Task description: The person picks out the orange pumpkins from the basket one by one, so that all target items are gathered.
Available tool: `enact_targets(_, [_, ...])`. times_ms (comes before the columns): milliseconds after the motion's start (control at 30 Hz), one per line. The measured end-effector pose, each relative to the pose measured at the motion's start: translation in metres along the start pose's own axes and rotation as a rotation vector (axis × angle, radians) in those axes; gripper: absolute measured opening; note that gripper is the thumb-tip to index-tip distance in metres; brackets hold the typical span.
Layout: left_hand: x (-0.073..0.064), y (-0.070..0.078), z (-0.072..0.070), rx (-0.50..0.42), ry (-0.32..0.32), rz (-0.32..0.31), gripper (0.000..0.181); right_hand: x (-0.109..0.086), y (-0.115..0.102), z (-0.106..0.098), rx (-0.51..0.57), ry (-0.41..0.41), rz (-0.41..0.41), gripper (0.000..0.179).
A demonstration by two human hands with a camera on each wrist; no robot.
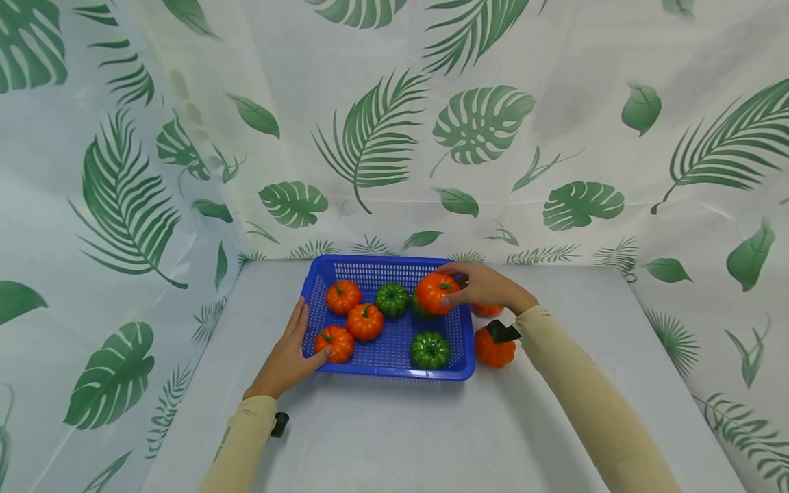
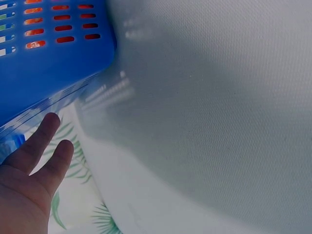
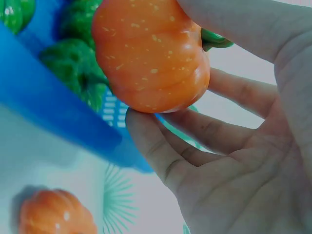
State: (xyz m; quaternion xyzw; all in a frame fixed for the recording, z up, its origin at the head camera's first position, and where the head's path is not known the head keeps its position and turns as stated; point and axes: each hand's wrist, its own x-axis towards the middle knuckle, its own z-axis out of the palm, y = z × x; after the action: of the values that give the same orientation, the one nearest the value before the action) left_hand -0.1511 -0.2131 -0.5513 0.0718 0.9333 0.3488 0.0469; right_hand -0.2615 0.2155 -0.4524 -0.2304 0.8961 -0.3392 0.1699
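In the head view, my right hand [image 1: 483, 284] holds an orange mini pumpkin [image 1: 436, 293] above the right side of a blue basket [image 1: 394, 374]. The right wrist view shows thumb and fingertips pinching this pumpkin [image 3: 151, 58], its green stem toward the palm. At the basket's left front corner rests my left hand [image 1: 286, 363], thumb at the rim and fingers along the outer left side. Two straight fingers [image 2: 56, 163] show beside the basket in the left wrist view. Inside lie three orange pumpkins [image 1: 365, 322] and three green ones [image 1: 430, 350], one partly hidden behind the held pumpkin.
Two more orange pumpkins lie on the white table [image 1: 394, 438] right of the basket: a near one [image 1: 495, 349] partly behind the right wrist's black strap, and a far one [image 1: 487, 310] mostly covered by the hand. A leaf-printed white sheet [image 1: 394, 157] surrounds the table.
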Motion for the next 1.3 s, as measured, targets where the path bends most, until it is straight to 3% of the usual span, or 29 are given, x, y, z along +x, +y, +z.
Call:
enact_targets(533, [-0.001,0.001,0.0,-0.015,0.012,0.008,0.109,-0.036,0.032,-0.033,0.104,0.114,0.101,0.07])
enact_targets(1000, [-0.002,0.002,-0.001,-0.019,0.005,0.005,0.109,-0.059,0.055,-0.049,0.111,0.203,0.17,0.078])
enact_targets(1300, [-0.002,0.003,-0.001,-0.014,0.007,0.002,0.108,-0.074,0.075,-0.054,0.151,0.272,0.257,0.082])
